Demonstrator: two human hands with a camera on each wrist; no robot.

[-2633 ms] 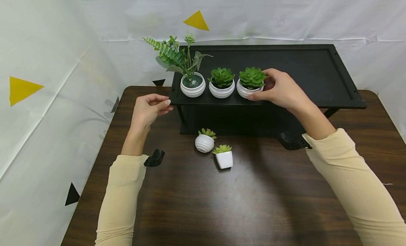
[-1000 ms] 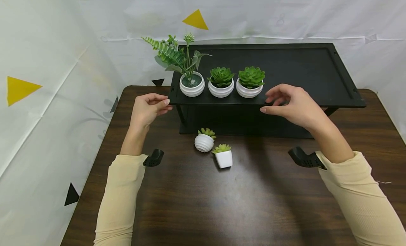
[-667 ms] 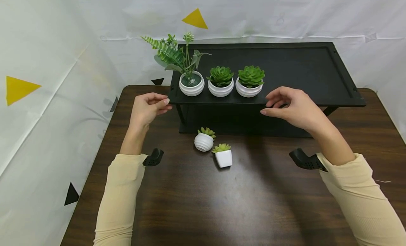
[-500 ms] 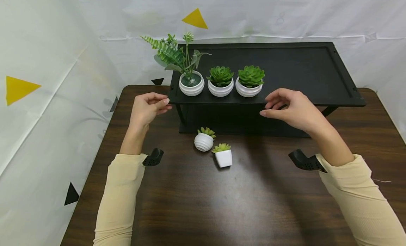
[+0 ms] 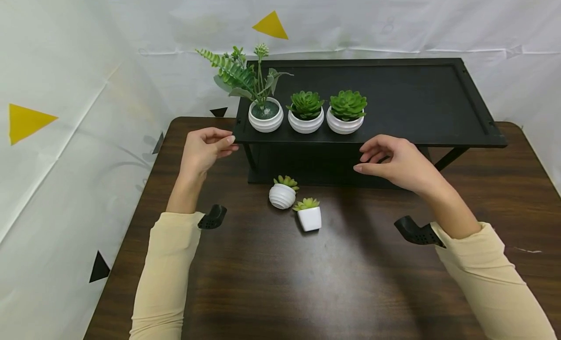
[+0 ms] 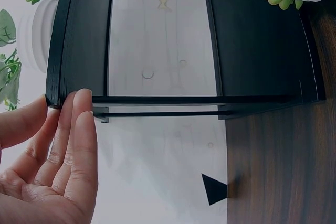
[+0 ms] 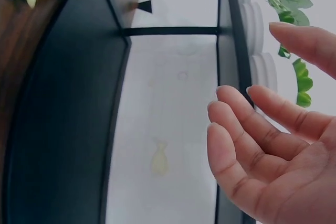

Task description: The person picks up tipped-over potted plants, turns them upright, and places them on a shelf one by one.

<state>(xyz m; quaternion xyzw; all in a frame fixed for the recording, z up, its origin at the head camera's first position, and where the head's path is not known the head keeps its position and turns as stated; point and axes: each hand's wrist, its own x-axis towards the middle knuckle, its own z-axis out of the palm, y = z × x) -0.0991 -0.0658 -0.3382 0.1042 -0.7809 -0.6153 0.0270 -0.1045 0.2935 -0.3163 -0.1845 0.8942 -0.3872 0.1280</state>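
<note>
A black two-tier shelf (image 5: 407,96) stands at the back of the table. My left hand (image 5: 203,152) pinches its front left corner, with the thumb (image 6: 23,124) at the top edge and the fingers beneath. Along the front of the upper tier sit a potted fern-like plant (image 5: 266,121) and two green succulents in white ribbed pots, the middle one (image 5: 306,121) and the right one (image 5: 345,121). My right hand (image 5: 396,162) hovers before the shelf's front edge, loosely curved and holding nothing. Its fingers (image 7: 226,156) are apart from the pots.
On the brown table (image 5: 263,281), before the lower tier, a small succulent in a round white pot (image 5: 282,196) leans to one side. Beside it is one in a square white pot (image 5: 309,219). White sheeting (image 5: 350,23) with coloured triangles hangs behind and at the left.
My right hand has let go of the right succulent's pot and drawn back toward the front, dropping below the shelf edge. My left hand keeps its place at the corner.
</note>
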